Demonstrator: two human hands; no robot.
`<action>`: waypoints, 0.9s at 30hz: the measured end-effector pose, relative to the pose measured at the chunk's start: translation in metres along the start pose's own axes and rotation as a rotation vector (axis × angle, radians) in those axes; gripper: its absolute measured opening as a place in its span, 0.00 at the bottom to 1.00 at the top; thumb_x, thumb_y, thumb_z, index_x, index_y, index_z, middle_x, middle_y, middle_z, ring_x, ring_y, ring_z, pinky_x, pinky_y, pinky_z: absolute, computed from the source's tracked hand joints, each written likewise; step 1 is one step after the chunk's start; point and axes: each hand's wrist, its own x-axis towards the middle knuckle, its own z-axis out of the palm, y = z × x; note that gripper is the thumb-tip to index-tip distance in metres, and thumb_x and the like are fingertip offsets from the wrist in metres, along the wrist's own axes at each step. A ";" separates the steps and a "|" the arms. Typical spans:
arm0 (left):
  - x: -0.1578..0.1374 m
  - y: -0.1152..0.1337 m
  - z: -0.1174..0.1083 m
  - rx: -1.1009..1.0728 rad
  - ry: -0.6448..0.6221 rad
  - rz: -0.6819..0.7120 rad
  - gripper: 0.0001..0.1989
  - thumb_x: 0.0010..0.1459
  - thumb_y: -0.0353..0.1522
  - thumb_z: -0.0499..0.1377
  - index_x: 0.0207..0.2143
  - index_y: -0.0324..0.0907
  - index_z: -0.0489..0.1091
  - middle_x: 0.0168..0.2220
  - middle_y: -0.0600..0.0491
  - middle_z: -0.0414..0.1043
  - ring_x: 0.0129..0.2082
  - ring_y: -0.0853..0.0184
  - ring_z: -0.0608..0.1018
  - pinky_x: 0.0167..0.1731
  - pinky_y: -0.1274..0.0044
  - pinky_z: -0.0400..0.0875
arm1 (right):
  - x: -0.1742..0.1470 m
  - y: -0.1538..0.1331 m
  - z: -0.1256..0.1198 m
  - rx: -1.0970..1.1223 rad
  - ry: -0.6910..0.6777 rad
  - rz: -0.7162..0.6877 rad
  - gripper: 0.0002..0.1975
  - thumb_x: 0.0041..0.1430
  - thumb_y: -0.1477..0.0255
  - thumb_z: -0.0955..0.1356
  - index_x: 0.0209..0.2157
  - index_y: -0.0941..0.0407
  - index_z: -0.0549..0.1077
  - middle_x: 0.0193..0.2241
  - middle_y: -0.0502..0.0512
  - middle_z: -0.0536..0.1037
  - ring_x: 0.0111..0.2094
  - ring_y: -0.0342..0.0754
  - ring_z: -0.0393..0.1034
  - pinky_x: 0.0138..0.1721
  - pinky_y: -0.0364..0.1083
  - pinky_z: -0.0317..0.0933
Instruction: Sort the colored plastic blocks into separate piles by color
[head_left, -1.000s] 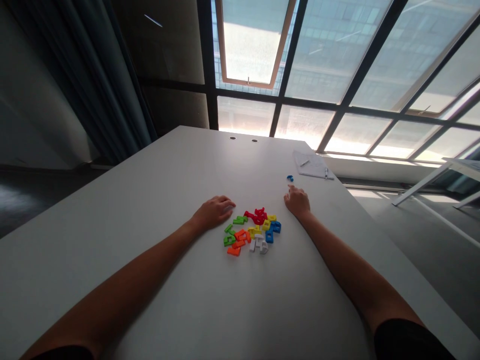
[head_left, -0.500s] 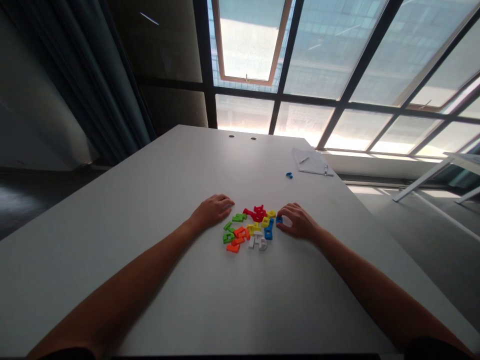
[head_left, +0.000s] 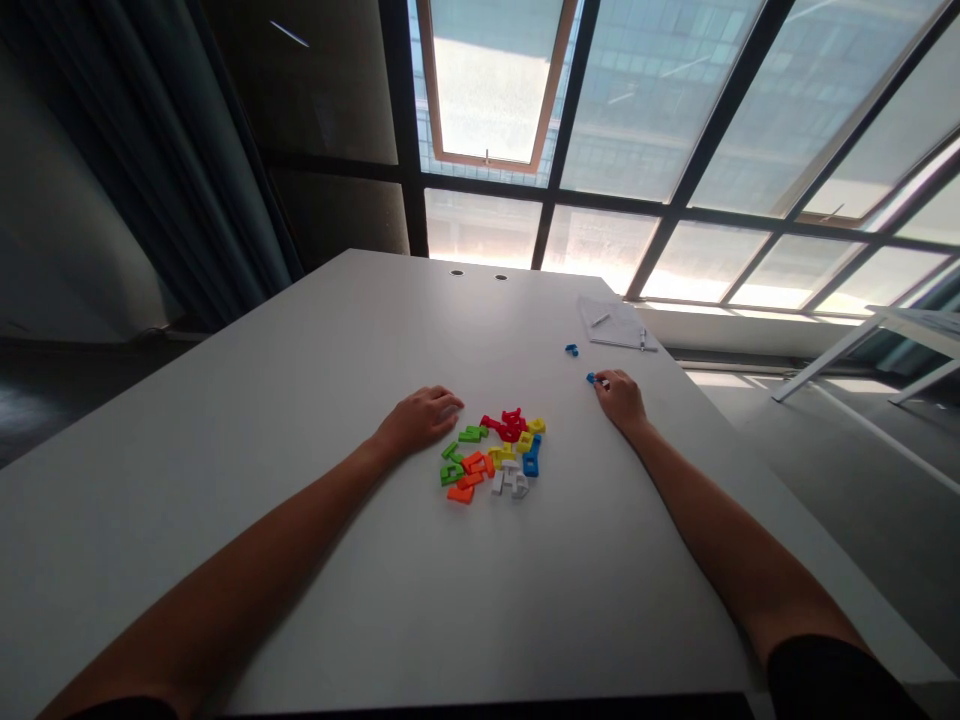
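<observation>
On bench [head_left: 300, 350], left hand [head_left: 421, 416]: fingers loosely spread, holding nothing visible, beside coloured blocks [head_left: 488, 466].
Right hand [head_left: 621, 399]: pinches blue block [head_left: 591, 378], near another blue piece [head_left: 572, 350].

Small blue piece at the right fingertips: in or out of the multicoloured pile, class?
Out: the small blue piece is pinched by the right hand, with white tabletop showing between it and the multicoloured pile.

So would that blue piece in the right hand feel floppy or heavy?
Probably neither: the blue piece is likely light, being tiny beside the right hand, and probably stiff, since the coloured pieces nearby look like crisp-edged plastic.
</observation>
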 end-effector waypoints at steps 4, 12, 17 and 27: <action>0.000 -0.001 0.001 0.000 -0.002 -0.002 0.17 0.68 0.39 0.54 0.51 0.48 0.78 0.54 0.48 0.77 0.51 0.57 0.78 0.52 0.66 0.76 | 0.025 -0.001 0.009 -0.079 0.014 0.073 0.14 0.68 0.72 0.65 0.50 0.60 0.79 0.50 0.66 0.79 0.50 0.56 0.73 0.54 0.50 0.64; -0.001 0.002 -0.002 -0.013 -0.006 -0.009 0.17 0.68 0.39 0.54 0.52 0.48 0.78 0.54 0.48 0.77 0.51 0.57 0.78 0.52 0.65 0.76 | 0.060 -0.008 0.022 -0.140 -0.030 0.177 0.20 0.69 0.72 0.64 0.58 0.59 0.78 0.56 0.66 0.76 0.53 0.57 0.73 0.56 0.50 0.64; -0.002 0.003 -0.003 -0.013 -0.003 -0.016 0.16 0.68 0.40 0.55 0.51 0.48 0.78 0.53 0.48 0.77 0.50 0.57 0.78 0.51 0.66 0.77 | 0.073 -0.012 0.027 -0.176 -0.085 0.175 0.23 0.68 0.74 0.63 0.61 0.58 0.77 0.59 0.67 0.74 0.55 0.58 0.72 0.56 0.51 0.64; -0.002 0.004 -0.004 -0.037 -0.003 -0.021 0.17 0.68 0.40 0.55 0.51 0.48 0.79 0.53 0.48 0.78 0.50 0.57 0.78 0.50 0.66 0.77 | 0.082 -0.024 0.032 -0.137 -0.099 0.118 0.28 0.67 0.77 0.61 0.66 0.57 0.70 0.62 0.65 0.72 0.59 0.59 0.68 0.60 0.53 0.61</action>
